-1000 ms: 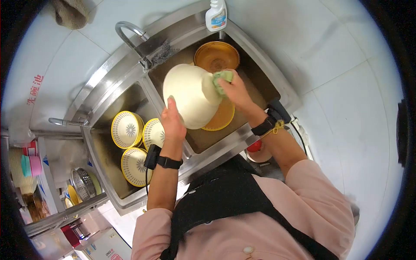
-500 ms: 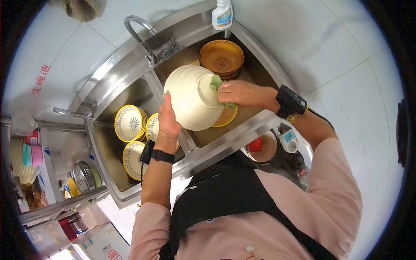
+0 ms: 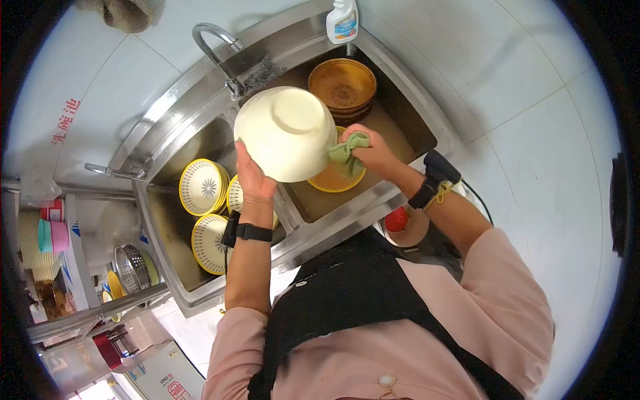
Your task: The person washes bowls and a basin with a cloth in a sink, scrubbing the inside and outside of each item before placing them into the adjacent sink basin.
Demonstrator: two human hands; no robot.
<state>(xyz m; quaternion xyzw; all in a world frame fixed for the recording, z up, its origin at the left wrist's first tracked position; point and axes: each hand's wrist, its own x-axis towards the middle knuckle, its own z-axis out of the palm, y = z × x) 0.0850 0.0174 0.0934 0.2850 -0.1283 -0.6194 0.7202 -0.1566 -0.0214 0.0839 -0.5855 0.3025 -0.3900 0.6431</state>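
Observation:
A large cream bowl (image 3: 283,137) hangs over the sink divider, its underside and foot ring turned toward me. My left hand (image 3: 255,177) grips it at the lower left, with the fingers partly hidden behind it. My right hand (image 3: 375,152) is closed on a bunched green cloth (image 3: 350,148), close by the bowl's right side. Beneath the cloth, a yellow-rimmed orange bowl (image 3: 335,179) shows in the right basin. Farther back in that basin stands a stack of brown bowls (image 3: 342,85).
White patterned bowls with yellow rims (image 3: 201,187) fill part of the left basin (image 3: 170,250). A faucet (image 3: 217,57) arches over the sink's back edge, near a dark scouring pad (image 3: 267,72). A spray bottle (image 3: 343,23) stands at the back rim. Shelves with a colander (image 3: 131,269) are at left.
The cream bowl has tipped so its underside faces me more and has shifted slightly up and left. My right hand has moved the cloth from the bowl's foot to its right side.

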